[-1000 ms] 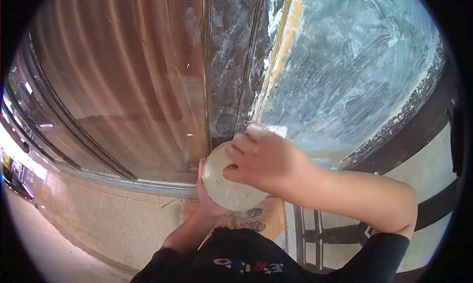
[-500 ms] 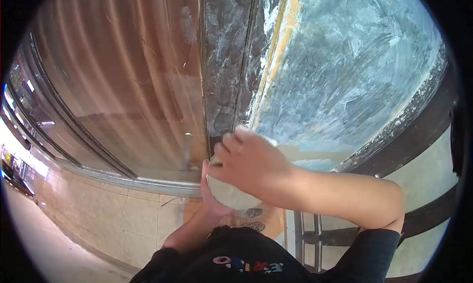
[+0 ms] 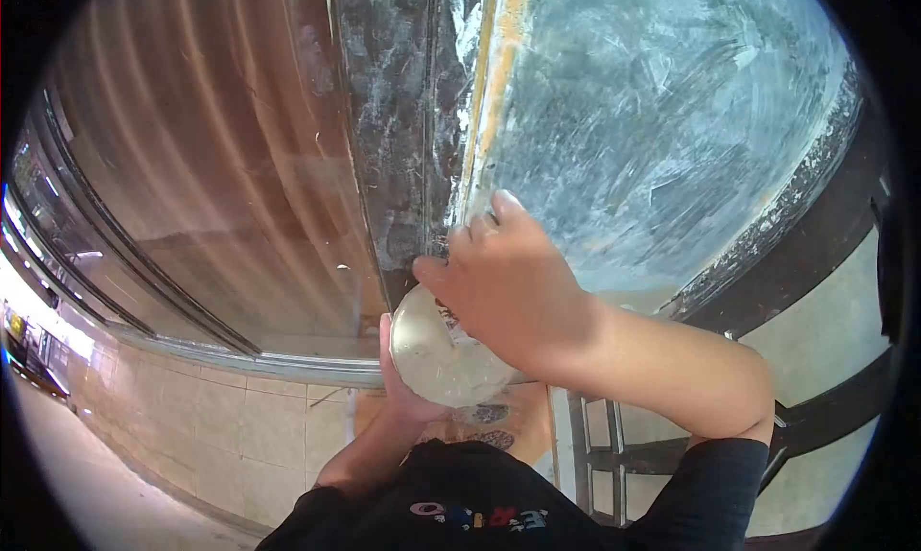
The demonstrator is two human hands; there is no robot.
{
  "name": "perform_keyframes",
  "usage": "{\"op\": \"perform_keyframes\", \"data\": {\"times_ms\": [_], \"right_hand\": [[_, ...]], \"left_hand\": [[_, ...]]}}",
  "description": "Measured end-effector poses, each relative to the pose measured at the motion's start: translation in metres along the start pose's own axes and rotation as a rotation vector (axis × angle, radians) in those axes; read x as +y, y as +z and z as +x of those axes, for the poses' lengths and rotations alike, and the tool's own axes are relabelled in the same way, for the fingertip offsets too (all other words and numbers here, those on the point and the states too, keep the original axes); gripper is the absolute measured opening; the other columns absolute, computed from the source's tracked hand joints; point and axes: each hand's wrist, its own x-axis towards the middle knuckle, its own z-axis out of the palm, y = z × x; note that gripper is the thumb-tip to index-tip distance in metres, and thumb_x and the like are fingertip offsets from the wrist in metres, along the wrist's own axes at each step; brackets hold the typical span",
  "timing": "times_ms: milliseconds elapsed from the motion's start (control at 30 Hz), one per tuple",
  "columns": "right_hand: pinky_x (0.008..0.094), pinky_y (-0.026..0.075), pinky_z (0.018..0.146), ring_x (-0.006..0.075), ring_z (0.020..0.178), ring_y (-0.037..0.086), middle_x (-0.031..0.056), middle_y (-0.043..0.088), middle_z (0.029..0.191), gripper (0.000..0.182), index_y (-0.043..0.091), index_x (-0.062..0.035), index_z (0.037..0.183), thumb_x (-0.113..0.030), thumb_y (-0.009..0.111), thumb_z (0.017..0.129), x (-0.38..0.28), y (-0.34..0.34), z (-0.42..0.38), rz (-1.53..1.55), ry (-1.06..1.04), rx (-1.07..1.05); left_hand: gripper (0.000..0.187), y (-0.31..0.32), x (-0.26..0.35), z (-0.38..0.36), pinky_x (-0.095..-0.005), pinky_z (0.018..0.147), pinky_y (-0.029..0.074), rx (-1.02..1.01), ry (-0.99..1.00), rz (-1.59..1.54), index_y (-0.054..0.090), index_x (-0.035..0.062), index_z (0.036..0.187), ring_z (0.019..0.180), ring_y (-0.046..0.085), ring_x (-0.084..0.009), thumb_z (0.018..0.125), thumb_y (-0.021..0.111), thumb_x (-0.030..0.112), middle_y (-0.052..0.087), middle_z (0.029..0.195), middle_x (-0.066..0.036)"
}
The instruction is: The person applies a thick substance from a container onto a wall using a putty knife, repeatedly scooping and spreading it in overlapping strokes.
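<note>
My left hand point(image 3: 408, 398) grips a round, pale bowl point(image 3: 436, 364) from its left side and from underneath, in front of my chest. Inside the bowl lies a whitish, wet-looking material. Above the bowl's right part is my right hand point(image 3: 508, 263), its fingers curled closed near the lower end of a yellowish edge strip point(image 3: 487, 100). White residue shows at one fingertip; what these fingers hold, if anything, is hidden. A panel point(image 3: 652, 148) beside the strip is smeared with white and grey-blue streaks.
Left of the dark, white-smudged frame point(image 3: 389, 119) is a glass pane point(image 3: 221, 167) with brown folds behind it. Tiled flooring point(image 3: 221, 407) runs below. A dark curved frame point(image 3: 767, 254) and metal bars point(image 3: 604, 426) stand on the right.
My right hand has risen slightly and shifted right, so more of the bowl's inside shows. The view has turned a little, moving the panel and strip leftward. My left hand still holds the bowl.
</note>
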Motion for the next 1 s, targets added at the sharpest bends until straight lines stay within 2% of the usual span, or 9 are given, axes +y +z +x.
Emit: {"op": "perform_keyframes", "data": {"times_ms": [67,300,467,700,733,800,833,900,1000], "right_hand": [[0.0430,0.043,0.084,0.0238,0.076,0.065,0.0056,0.062,0.075,0.038,0.063,-0.0141,0.097,-0.034,0.079,0.068,0.005,0.013,-0.010,0.108,0.053,-0.069],[0.0516,0.044,0.086,0.0343,0.081,0.066,0.0114,0.066,0.082,0.052,0.056,-0.0104,0.103,-0.048,0.077,0.074,0.057,0.025,-0.065,0.257,0.294,-0.251],[0.0481,0.049,0.081,0.0346,0.081,0.067,0.0127,0.067,0.084,0.053,0.054,-0.0101,0.104,-0.049,0.077,0.075,0.060,0.063,-0.112,0.394,0.443,-0.213],[0.0335,0.052,0.057,0.0194,0.064,0.061,0.0083,0.062,0.082,0.045,0.047,-0.0097,0.110,-0.046,0.068,0.092,-0.056,0.318,-0.243,1.597,1.144,0.059],[0.0319,0.053,0.053,0.0175,0.062,0.063,0.0085,0.063,0.084,0.044,0.047,-0.0097,0.112,-0.046,0.064,0.095,-0.073,0.333,-0.252,1.751,1.260,0.052],[0.0312,0.054,0.051,0.0170,0.060,0.064,0.0090,0.064,0.085,0.043,0.047,-0.0098,0.113,-0.046,0.063,0.096,-0.096,0.332,-0.256,1.982,1.421,0.118],[0.0305,0.056,0.049,0.0164,0.058,0.066,0.0094,0.064,0.086,0.041,0.047,-0.0100,0.113,-0.045,0.061,0.097,-0.103,0.327,-0.254,2.210,1.576,0.178],[0.0321,0.057,0.051,0.0174,0.061,0.068,0.0095,0.065,0.087,0.042,0.047,-0.0102,0.114,-0.046,0.060,0.097,-0.105,0.325,-0.245,2.250,1.605,0.213],[0.0339,0.059,0.056,0.0188,0.063,0.069,0.0099,0.066,0.090,0.041,0.048,-0.0096,0.114,-0.046,0.059,0.098,-0.089,0.320,-0.229,2.381,1.560,0.299]], "left_hand": [[0.079,0.025,0.010,-0.003,-0.0574,0.112,0.033,-0.154,-0.148,-0.556,0.039,0.0155,0.149,0.135,0.044,-0.0369,0.096,0.020,0.071,0.044,0.148,-0.013],[0.083,0.019,-0.002,-0.010,-0.0580,0.112,0.032,-0.104,-0.125,-0.470,0.036,0.0156,0.151,0.135,0.043,-0.0381,0.095,0.019,0.073,0.043,0.150,-0.013],[0.082,0.033,-0.012,-0.013,-0.0578,0.111,0.036,0.029,-0.112,-0.302,0.035,0.0160,0.152,0.135,0.044,-0.0374,0.095,0.017,0.072,0.041,0.152,-0.012],[0.086,0.008,-0.038,-0.026,-0.0585,0.112,0.032,0.106,-0.103,-0.178,0.035,0.0154,0.152,0.138,0.039,-0.0375,0.093,0.020,0.076,0.038,0.154,-0.013],[0.086,0.007,-0.038,-0.027,-0.0585,0.112,0.032,0.100,-0.107,-0.169,0.035,0.0154,0.152,0.138,0.039,-0.0375,0.093,0.020,0.076,0.038,0.154,-0.013],[0.085,0.007,-0.040,-0.031,-0.0599,0.113,0.030,0.068,-0.159,-0.605,0.035,0.0169,0.152,0.139,0.038,-0.0378,0.093,0.023,0.075,0.037,0.155,-0.013],[0.085,0.008,-0.042,-0.032,-0.0599,0.113,0.030,0.070,-0.168,-0.597,0.035,0.0169,0.152,0.139,0.038,-0.0378,0.093,0.023,0.075,0.037,0.155,-0.013],[0.083,0.011,-0.046,-0.034,-0.0612,0.113,0.029,0.152,-0.100,0.047,0.036,0.0183,0.152,0.140,0.037,-0.0383,0.092,0.026,0.075,0.036,0.156,-0.012],[0.075,0.016,-0.048,-0.037,-0.0573,0.113,0.032,0.098,-0.131,-0.260,0.037,0.0159,0.151,0.138,0.041,-0.0368,0.097,0.026,0.067,0.039,0.154,-0.012]]}}
